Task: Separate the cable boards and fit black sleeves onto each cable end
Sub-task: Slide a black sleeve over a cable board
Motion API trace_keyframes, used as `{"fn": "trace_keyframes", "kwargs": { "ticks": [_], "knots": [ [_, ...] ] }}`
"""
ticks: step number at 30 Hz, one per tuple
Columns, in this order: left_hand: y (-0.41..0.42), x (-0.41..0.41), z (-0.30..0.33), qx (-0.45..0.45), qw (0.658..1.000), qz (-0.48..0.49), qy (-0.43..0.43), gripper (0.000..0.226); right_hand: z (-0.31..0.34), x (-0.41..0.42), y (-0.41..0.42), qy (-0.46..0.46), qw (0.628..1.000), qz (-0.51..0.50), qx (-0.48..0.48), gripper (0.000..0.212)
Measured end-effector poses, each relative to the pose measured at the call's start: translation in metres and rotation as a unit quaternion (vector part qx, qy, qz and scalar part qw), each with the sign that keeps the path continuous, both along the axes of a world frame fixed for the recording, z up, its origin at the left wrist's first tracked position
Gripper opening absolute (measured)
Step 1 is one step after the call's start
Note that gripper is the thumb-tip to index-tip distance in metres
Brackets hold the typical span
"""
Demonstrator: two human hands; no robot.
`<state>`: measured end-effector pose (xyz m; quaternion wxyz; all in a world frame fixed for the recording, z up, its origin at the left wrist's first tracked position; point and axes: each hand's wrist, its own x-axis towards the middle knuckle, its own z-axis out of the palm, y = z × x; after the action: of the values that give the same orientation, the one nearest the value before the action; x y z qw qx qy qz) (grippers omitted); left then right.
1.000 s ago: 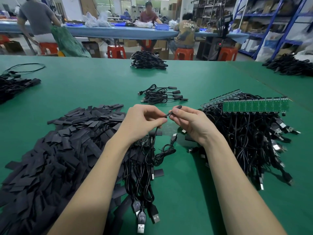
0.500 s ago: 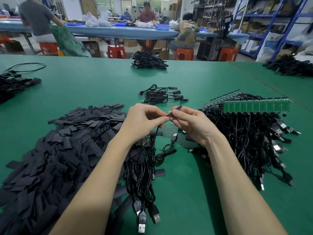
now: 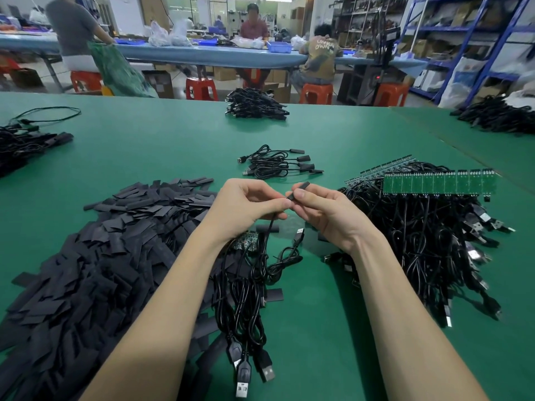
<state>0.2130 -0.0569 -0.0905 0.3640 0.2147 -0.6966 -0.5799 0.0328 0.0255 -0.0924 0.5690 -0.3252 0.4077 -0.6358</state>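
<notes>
red stools (image 3: 201,88), blue shelving (image 3: 474,39), seated workers (image 3: 320,57)

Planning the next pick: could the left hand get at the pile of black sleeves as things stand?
Probably yes, once freed. The sleeve pile lies open on the table beside the left forearm, nothing covering it. But the left hand pinches a cable whose end meets the sleeve in the right hand.

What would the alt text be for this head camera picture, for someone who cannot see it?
Over a green table, a person's left hand pinches a black cable end while the right hand holds a black sleeve at it. A heap of black sleeves lies left, cables on green boards right.
</notes>
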Motion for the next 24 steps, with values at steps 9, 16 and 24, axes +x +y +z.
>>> {"fn": "trace_keyframes", "kwargs": {
  "ticks": [9, 16, 24],
  "knots": [
    [0.0, -0.001, -0.001, 0.051, 0.999, 0.001, 0.009, 0.008, 0.002, 0.011, -0.003, 0.064, 0.995, -0.07, -0.041, 0.037],
    [-0.002, -0.002, -0.003, 0.039, 0.999, 0.024, -0.008, 0.007, 0.001, 0.016, -0.006, 0.09, 0.987, -0.117, -0.069, 0.029],
    [0.001, -0.005, -0.002, 0.001, 0.999, 0.047, -0.007, 0.011, -0.002, 0.017, -0.008, 0.068, 0.988, -0.121, -0.071, 0.025]
  ]
}}
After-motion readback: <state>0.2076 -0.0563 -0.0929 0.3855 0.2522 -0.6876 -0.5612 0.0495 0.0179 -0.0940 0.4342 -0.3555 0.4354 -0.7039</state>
